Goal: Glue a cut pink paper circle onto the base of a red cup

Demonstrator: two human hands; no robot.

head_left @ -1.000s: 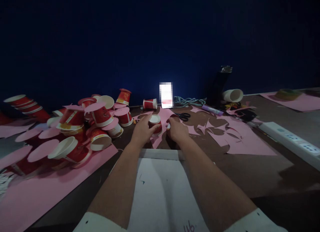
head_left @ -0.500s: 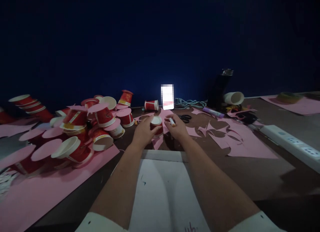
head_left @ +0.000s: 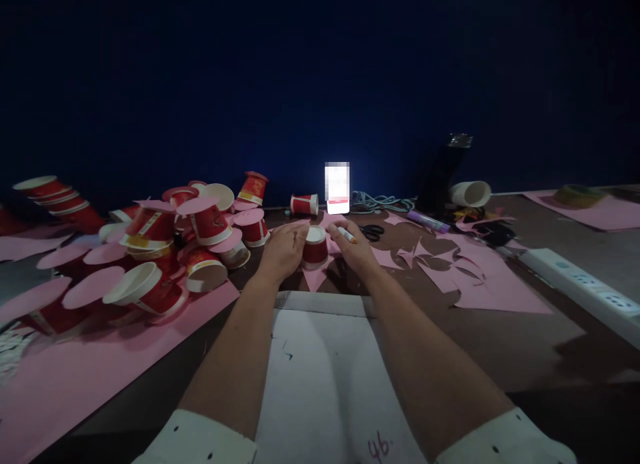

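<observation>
A red paper cup [head_left: 315, 252] with a pale, recessed round top stands upright between my hands on a piece of pink paper [head_left: 314, 280]. My left hand [head_left: 284, 249] lies along the cup's left side, fingers stretched forward and the tips close against it; whether they touch is unclear. On the cup's other side, my right hand [head_left: 356, 251] is closed round a white marker [head_left: 346, 235] with an orange end. Its fingertips are near the cup's upper right edge. Behind the cup, a lit phone [head_left: 338, 187] stands upright.
Many red cups [head_left: 205, 221], several topped with pink paper discs [head_left: 95, 287], crowd the left. Black scissors [head_left: 372, 233], a purple tube [head_left: 428, 221] and pink paper scraps [head_left: 440, 277] lie to the right. A white power strip [head_left: 583, 287] sits farther right. A white board [head_left: 320, 371] is nearest me.
My left thumb has left the cup's front, and that hand has shifted slightly left. The marker has turned in my right hand, its orange end now pointing more to the right.
</observation>
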